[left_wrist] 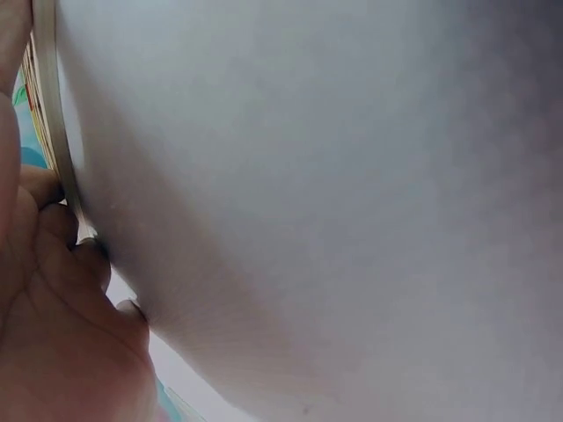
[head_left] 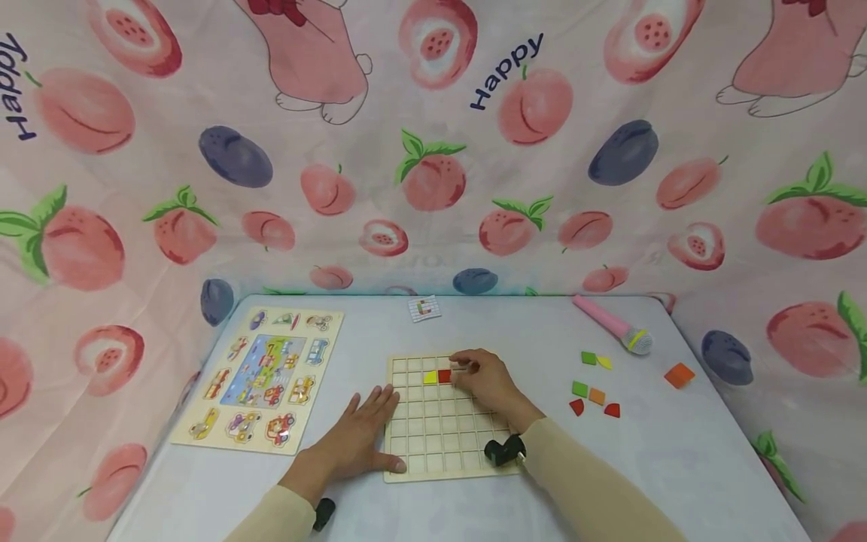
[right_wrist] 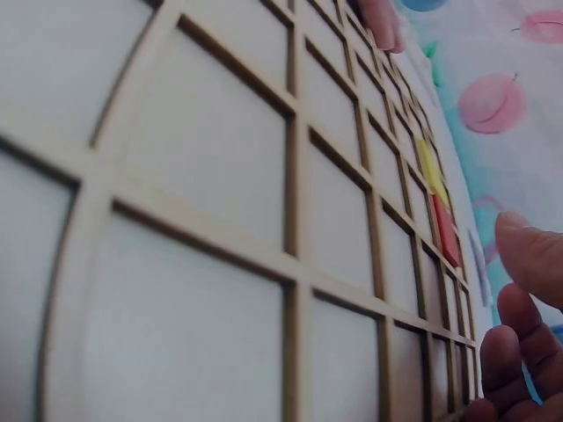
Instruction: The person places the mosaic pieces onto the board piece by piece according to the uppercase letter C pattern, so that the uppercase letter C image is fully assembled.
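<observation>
Covering table (head_left: 420, 331), pale cloth; vehicle puzzle board (head_left: 260, 380) near left edge, wooden grid board (head_left: 443, 418) at middle near front edge. Left hand (head_left: 355, 444) flat, fingers straight, pressing grid board's left rim. Right hand (head_left: 484, 380) on board's top right part, fingers curled beside red tile (head_left: 444, 376); whether it pinches anything cannot tell. Yellow tile (head_left: 430, 376) touching red tile, second row. Pink microphone (head_left: 612, 324) near back right corner; loose coloured tiles (head_left: 592, 391) right of board
</observation>
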Tool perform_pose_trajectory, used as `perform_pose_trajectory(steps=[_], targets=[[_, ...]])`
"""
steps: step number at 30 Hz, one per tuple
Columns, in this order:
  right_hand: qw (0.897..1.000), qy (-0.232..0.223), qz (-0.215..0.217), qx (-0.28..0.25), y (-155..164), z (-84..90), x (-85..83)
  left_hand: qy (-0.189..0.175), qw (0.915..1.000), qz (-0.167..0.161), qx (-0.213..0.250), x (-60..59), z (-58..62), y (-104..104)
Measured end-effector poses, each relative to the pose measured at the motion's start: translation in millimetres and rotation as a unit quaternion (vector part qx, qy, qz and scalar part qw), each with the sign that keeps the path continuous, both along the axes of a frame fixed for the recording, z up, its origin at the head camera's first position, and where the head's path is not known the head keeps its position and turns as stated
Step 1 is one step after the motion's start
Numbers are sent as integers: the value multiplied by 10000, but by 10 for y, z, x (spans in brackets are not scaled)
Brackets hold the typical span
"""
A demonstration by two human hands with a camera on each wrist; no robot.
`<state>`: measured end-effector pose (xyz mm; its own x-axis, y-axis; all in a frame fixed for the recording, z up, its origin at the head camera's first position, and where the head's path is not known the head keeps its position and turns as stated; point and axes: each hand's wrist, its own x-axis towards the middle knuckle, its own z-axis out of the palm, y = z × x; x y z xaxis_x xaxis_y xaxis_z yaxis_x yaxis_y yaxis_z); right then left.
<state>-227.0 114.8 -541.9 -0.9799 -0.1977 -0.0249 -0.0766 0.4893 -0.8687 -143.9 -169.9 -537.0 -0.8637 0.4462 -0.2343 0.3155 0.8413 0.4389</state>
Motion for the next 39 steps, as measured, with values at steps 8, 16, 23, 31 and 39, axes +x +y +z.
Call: perform_pose_trajectory(steps=[8, 16, 23, 31, 39], targets=[[9984, 34, -336, -465, 306, 191, -20, -17, 9999, 32, 96, -10, 9, 17], [9970, 300, -708, -63, 943, 296, 6, -6, 10000, 32, 52, -29, -8, 12], [9948, 192, -988, 150, 1542, 235, 82, -78, 10000, 51, 28, -8, 13, 10], [9904, -178, -1322, 376, 2077, 181, 171, -119, 9998, 63, 134, 13, 22, 18], [9820, -213, -1615, 951, 2397, 18, 136, -16, 9999, 35, 143, 8, -14, 13]])
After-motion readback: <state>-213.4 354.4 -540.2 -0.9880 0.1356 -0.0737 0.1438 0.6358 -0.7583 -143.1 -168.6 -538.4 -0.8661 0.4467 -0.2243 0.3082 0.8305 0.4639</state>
